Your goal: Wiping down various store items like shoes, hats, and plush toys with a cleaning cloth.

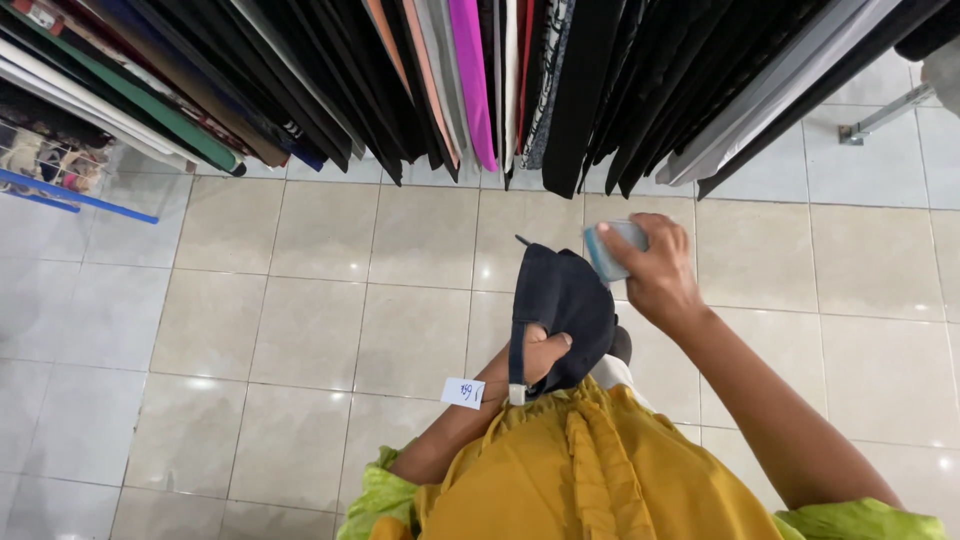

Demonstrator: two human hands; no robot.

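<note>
My left hand (537, 357) is inside a dark navy cap (562, 300), holding it up in front of my yellow top. A small white price tag (463, 393) hangs from the cap by my left wrist. My right hand (655, 272) is raised just right of the cap and grips a small pale blue rectangular object (615, 249), which touches the cap's right side.
A row of hanging garments (470, 80), mostly black with pink, green and grey pieces, fills the top. Beige floor tiles (300, 330) spread below. A wire basket (45, 160) with a blue edge sits at the far left. A metal rack foot (880, 115) shows top right.
</note>
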